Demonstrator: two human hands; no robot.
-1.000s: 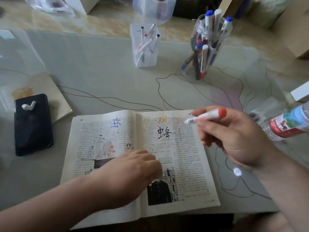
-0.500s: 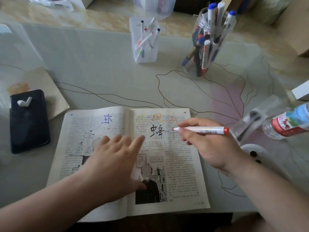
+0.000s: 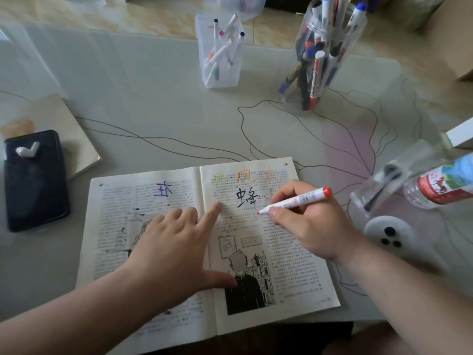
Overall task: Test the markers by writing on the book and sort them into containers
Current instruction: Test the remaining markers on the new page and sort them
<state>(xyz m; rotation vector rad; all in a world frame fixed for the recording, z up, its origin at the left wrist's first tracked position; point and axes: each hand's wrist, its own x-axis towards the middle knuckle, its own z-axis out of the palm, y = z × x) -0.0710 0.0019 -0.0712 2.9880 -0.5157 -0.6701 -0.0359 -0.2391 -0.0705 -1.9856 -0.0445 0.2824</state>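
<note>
Marker (image 3: 297, 199): being brought down to the book (image 3: 294, 265), gripped by the right hand (image 3: 309, 226).
Left hand (image 3: 174, 252): being pressed flat, fingers open, across the pages.
Test: stroke judged imminent.

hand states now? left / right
Left hand: open, fingers spread flat, pressing the book.
Right hand: closed on the red marker, tip at the right-hand page.

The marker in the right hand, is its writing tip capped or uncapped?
Uncapped. The marker in the right hand shows a bare red tip, set at the right page of the open book.
</note>
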